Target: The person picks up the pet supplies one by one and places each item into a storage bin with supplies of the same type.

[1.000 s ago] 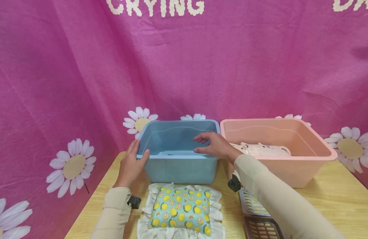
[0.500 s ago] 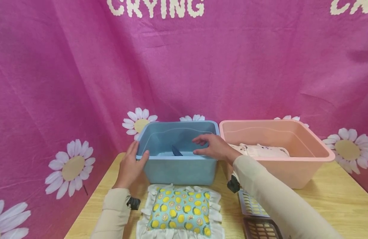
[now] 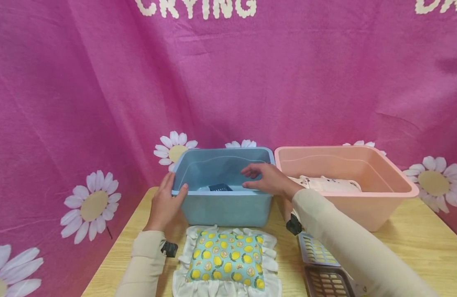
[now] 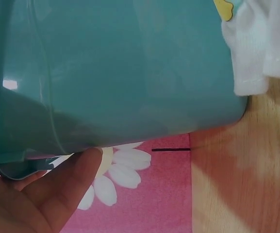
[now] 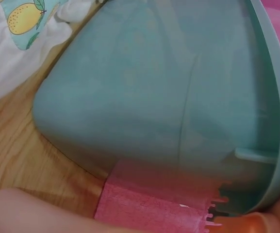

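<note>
A blue plastic bin (image 3: 224, 210) stands on the table. My left hand (image 3: 164, 205) rests at its left front corner, fingers along the side and thumb by the front rim. In the left wrist view the thumb (image 4: 76, 182) lies against the outer wall just under the lip. My right hand (image 3: 267, 179) reaches over the bin's right front corner, fingers loosely bent and holding nothing. Inside the bin, a dark blue slotted piece (image 3: 220, 187) shows just above the front rim; its lower part is hidden. In front lies a ruffled lemon-print cushion (image 3: 226, 258).
Beside the blue bin is a pink bin (image 3: 347, 210) with a pale printed cloth item (image 3: 332, 185) inside. A lavender slotted basket (image 3: 317, 249) and a brown one (image 3: 328, 282) sit under my right forearm. A magenta curtain (image 3: 228, 82) hangs behind.
The dark blue slotted piece was not visible at first, then appeared as a narrow tilted shape, and now shows its slotted face. Both hands have kept their places.
</note>
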A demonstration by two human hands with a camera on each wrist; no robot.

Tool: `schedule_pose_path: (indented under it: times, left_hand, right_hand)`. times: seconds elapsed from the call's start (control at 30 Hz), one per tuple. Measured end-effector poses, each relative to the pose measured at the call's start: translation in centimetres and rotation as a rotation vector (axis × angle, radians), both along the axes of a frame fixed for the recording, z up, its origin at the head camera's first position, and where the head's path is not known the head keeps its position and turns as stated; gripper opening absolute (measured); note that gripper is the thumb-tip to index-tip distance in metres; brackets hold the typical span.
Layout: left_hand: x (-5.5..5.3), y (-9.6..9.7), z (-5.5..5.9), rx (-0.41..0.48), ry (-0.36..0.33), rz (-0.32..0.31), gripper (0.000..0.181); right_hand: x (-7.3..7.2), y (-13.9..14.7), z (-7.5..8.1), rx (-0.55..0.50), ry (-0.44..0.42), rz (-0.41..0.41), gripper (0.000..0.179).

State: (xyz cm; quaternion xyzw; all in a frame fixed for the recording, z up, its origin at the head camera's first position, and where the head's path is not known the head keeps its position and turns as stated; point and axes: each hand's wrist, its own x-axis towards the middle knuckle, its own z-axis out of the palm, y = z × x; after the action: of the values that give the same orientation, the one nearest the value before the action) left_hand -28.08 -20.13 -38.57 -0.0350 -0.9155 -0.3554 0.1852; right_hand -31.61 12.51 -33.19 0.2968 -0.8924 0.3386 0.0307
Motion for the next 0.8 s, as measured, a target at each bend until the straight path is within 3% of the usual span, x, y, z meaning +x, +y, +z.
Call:
schedule_pose_path:
  times: [0.27,0.4,0.8]
  left_hand:
    - [0.0,0.1,-0.1,0.008,0.0,0.009,0.077]
    - [-0.1,0.2,0.0,-0.003,0.026,0.012,0.076]
    - [0.0,0.0,-0.2,-0.01,0.027,0.01,0.075]
  right_hand:
    - [0.4,0.0,0.8,0.011,-0.023,0.012,0.038]
    - [1.0,0.2,1.3,0.005,0.018,0.018,0.037]
    - [3.4,1.4,1.6,-0.105,-0.001,0.069,0.033]
